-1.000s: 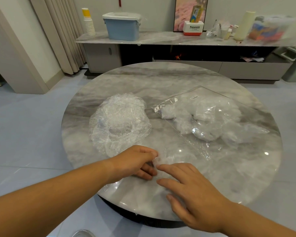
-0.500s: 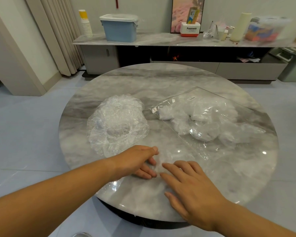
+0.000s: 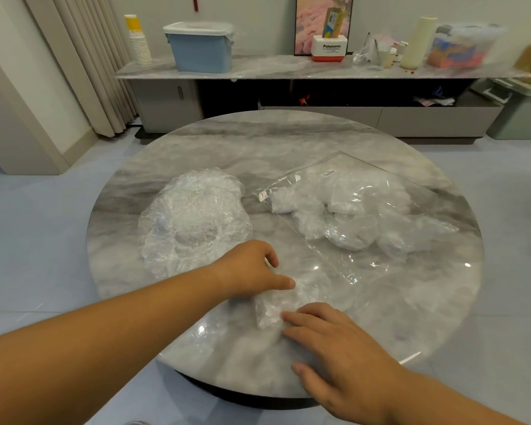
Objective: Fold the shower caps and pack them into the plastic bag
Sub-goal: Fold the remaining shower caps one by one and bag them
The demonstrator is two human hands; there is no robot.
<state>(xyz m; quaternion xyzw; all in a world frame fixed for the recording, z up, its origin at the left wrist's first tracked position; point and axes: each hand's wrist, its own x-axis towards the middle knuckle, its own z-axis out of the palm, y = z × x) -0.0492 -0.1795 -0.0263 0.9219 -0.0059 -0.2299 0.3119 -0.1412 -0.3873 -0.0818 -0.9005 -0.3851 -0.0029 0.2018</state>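
A small folded clear shower cap (image 3: pixel 276 308) lies on the round marble table (image 3: pixel 288 142) near its front edge. My left hand (image 3: pixel 252 271) holds the cap's far left side with curled fingers. From the right, my right hand (image 3: pixel 334 348) presses straight fingers onto its near end. A loose pile of unfolded clear shower caps (image 3: pixel 193 219) sits to the left behind my left hand. At the right lies a flat clear plastic bag (image 3: pixel 365 185) with several folded caps inside, its open mouth toward the table's middle.
Behind the table runs a low marble sideboard (image 3: pixel 258 70) with a blue lidded box (image 3: pixel 201 47), a stack of paper cups (image 3: pixel 138 41), a white and red box (image 3: pixel 328 50) and other items. Beige curtains (image 3: pixel 83 56) hang at the left. Grey floor surrounds the table.
The cap between my hands has become a tighter, narrower bundle. My left hand shifted slightly right over it, and my right hand's fingers moved onto its near end.
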